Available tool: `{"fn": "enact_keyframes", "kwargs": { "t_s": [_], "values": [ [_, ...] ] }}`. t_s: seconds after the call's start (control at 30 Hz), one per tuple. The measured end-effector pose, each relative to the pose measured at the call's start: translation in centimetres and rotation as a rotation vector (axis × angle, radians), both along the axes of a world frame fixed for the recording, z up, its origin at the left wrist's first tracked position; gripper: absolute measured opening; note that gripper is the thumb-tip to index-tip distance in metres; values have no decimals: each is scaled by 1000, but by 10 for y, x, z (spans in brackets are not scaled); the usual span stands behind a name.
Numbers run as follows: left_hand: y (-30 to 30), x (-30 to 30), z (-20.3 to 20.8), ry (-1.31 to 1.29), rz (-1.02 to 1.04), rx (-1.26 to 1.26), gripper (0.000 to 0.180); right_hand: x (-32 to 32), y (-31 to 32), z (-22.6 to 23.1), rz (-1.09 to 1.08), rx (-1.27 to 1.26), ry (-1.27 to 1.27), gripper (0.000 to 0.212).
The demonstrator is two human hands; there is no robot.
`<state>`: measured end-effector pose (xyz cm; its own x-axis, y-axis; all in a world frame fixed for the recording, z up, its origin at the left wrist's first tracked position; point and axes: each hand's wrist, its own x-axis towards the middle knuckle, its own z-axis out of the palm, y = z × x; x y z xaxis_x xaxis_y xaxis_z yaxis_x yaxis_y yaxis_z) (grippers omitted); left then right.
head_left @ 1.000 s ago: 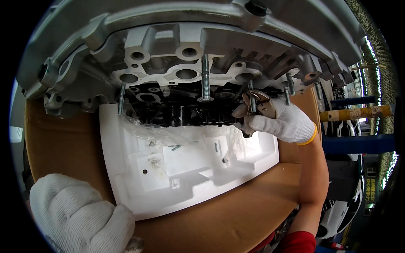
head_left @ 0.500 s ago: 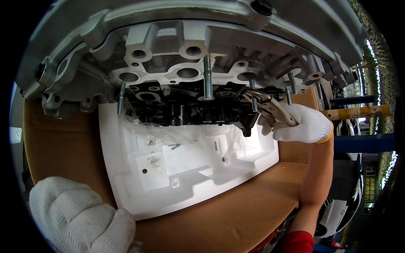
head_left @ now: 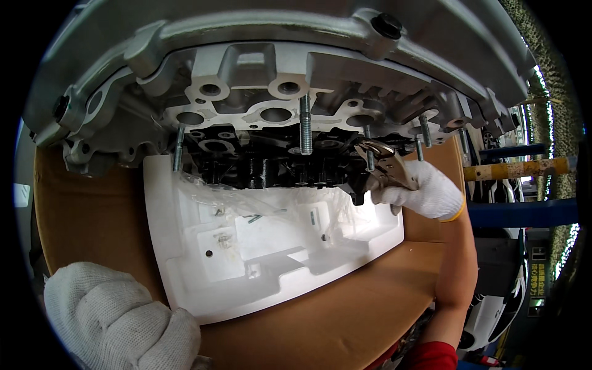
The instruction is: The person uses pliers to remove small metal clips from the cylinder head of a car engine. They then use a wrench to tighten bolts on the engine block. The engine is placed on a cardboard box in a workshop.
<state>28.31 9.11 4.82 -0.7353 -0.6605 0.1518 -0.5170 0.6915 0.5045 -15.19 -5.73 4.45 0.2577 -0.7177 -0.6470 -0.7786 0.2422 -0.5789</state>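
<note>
My right hand (head_left: 425,191), in a white knit glove with a yellow cuff, grips metal locking pliers (head_left: 398,169). The pliers' jaws are at a threaded stud (head_left: 370,161) on the right; whether they clamp it cannot be made out. More studs, such as the middle one (head_left: 306,132), hang from the large grey metal casting (head_left: 246,58), which looks like an engine part. Beneath it sits a black engine part (head_left: 262,169). At the lower left, my gloved left hand (head_left: 117,317) is curled closed; whatever it may hold is hidden.
A white foam tray (head_left: 228,296) with clear plastic film (head_left: 222,197) and a few small metal pieces (head_left: 254,217) lies in a cardboard box (head_left: 327,308). On the right are a yellow bar (head_left: 524,168), a blue beam (head_left: 518,213) and a white car (head_left: 484,324).
My right hand and the pliers have moved left and slightly down, with the pliers turned more upright. My left hand has stayed nearly still. The view has shifted a little.
</note>
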Motion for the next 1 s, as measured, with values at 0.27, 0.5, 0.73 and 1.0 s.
{"fn": "enact_keyframes", "kwargs": {
  "t_s": [0.27,0.5,0.73,1.0],
  "values": [
    [1,-2,1,30,12,-22,48,-11,5,-80,17,85,-460,25],
    [-5,-2,2,14,-22,16,49,-21,-5,-34,-26,162,-356,42],
    [12,-3,-11,-54,94,-251,44,-12,-16,24,157,50,-90,56],
    [5,-7,-30,3,124,-302,49,-2,-9,34,209,-65,163,58]
  ]
}}
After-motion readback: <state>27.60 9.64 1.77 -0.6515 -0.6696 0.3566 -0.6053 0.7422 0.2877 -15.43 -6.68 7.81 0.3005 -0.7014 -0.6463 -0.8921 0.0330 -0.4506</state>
